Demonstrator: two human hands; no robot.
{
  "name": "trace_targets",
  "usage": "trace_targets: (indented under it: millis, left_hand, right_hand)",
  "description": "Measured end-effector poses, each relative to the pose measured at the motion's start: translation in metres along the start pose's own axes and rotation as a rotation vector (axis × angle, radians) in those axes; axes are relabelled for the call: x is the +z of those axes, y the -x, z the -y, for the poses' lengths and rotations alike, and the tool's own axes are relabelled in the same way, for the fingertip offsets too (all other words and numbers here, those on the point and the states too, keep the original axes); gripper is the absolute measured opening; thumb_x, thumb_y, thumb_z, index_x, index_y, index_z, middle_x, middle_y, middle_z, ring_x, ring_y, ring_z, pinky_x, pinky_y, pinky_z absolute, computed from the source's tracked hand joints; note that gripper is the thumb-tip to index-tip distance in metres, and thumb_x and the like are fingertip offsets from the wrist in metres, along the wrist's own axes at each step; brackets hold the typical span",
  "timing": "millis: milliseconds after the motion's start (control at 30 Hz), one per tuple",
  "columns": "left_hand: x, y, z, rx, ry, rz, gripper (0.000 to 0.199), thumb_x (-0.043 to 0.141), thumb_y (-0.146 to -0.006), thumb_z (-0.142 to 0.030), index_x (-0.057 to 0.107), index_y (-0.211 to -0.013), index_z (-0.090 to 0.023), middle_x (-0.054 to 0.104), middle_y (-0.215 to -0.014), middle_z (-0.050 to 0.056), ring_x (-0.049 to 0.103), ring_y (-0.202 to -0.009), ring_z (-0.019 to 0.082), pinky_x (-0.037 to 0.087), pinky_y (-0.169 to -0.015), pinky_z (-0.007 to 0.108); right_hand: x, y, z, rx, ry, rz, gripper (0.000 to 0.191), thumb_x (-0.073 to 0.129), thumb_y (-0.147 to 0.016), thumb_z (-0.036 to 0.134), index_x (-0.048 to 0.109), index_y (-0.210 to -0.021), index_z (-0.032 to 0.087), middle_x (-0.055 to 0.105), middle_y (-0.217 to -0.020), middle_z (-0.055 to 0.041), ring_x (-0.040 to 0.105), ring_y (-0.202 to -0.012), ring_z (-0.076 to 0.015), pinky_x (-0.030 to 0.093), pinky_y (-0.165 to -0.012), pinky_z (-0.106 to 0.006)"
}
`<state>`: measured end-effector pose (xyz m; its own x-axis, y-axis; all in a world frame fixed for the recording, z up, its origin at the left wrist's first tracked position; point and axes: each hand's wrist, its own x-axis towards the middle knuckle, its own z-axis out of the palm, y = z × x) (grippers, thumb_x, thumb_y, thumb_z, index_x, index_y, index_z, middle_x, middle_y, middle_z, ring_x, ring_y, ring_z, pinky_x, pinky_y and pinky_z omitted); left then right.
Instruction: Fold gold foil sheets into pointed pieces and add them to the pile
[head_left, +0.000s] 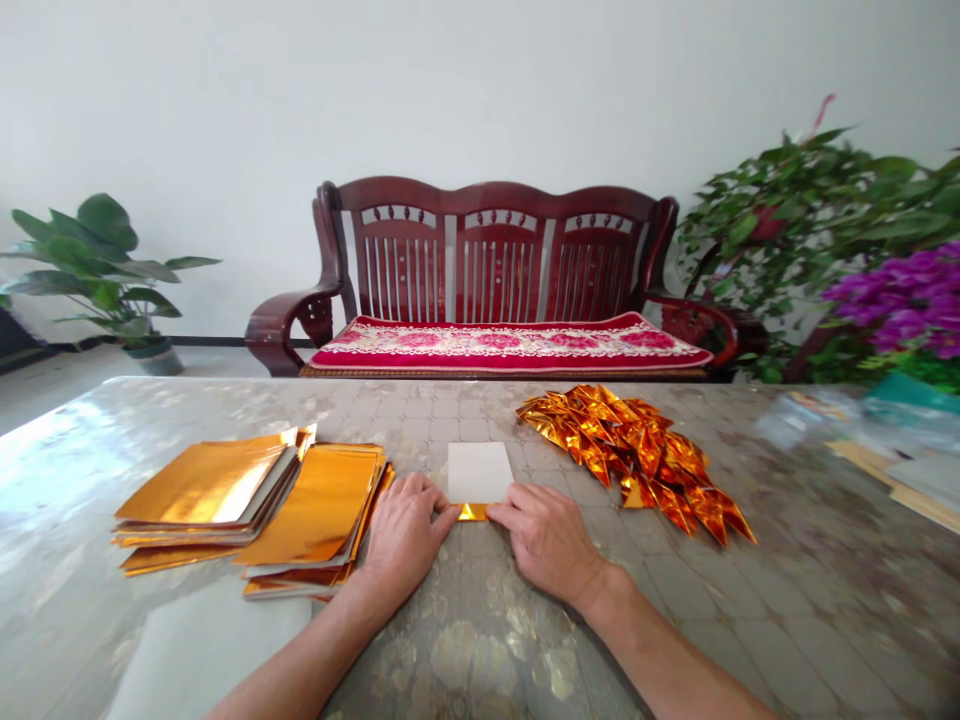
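A white sheet of paper (pixel 480 472) lies on the table between my hands, its near edge folded over into a gold strip. My left hand (pixel 409 525) holds the strip's left end, fingers curled and thumb against it. At the right end, my right hand (pixel 551 540) presses with its index finger, the other fingers bent. Two stacks of gold foil sheets, one farther left (pixel 202 482) and one (pixel 311 505) beside my left hand, lie on the table. Beyond my right hand is a pile of folded shiny orange-gold pieces (pixel 637 450).
The patterned table (pixel 480 640) fills the foreground. A pale sheet (pixel 214 640) lies at the near left. Plastic bags (pixel 814 420) and papers (pixel 919 480) are at the right edge. Behind stand a wooden bench (pixel 499 260) with a red cushion, and potted plants.
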<state>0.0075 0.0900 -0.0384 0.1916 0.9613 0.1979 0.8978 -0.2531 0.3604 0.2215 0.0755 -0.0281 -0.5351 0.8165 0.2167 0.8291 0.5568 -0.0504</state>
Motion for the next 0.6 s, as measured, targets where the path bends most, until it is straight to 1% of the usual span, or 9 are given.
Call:
trace_targets:
  millis: [233,500,600]
  left_hand:
    - [-0.001,0.0,-0.006,-0.013,-0.08,0.005,0.028,0.056,-0.089,-0.038,0.066,-0.071,-0.02,0.061,-0.087,0.004,0.056,-0.09,0.021,0.037,-0.082,0.033]
    - [-0.002,-0.001,-0.008,-0.009,-0.135,0.003,0.026,0.057,-0.089,-0.035,0.063,-0.069,-0.02,0.061,-0.088,0.004,0.055,-0.09,0.022,0.037,-0.081,0.034]
    - [-0.001,0.001,-0.007,-0.003,-0.134,-0.009,0.021,0.058,-0.088,-0.035,0.063,-0.073,-0.02,0.06,-0.09,0.004,0.055,-0.091,0.023,0.038,-0.081,0.035]
  right_hand:
    - [-0.007,0.001,0.004,-0.003,0.009,0.03,0.03,0.047,-0.096,0.019,0.067,-0.116,0.031,0.063,-0.092,-0.0024,0.055,-0.088,-0.018,0.033,-0.077,-0.031]
    - [-0.012,-0.001,0.012,0.006,0.062,0.058,0.028,0.047,-0.096,0.017,0.068,-0.11,0.029,0.061,-0.096,-0.0039,0.053,-0.09,-0.0186,0.033,-0.076,-0.031]
    - [-0.012,-0.001,0.013,0.014,0.06,0.058,0.027,0.047,-0.096,0.016,0.068,-0.109,0.028,0.061,-0.097,-0.0044,0.052,-0.091,-0.0186,0.033,-0.077,-0.031]
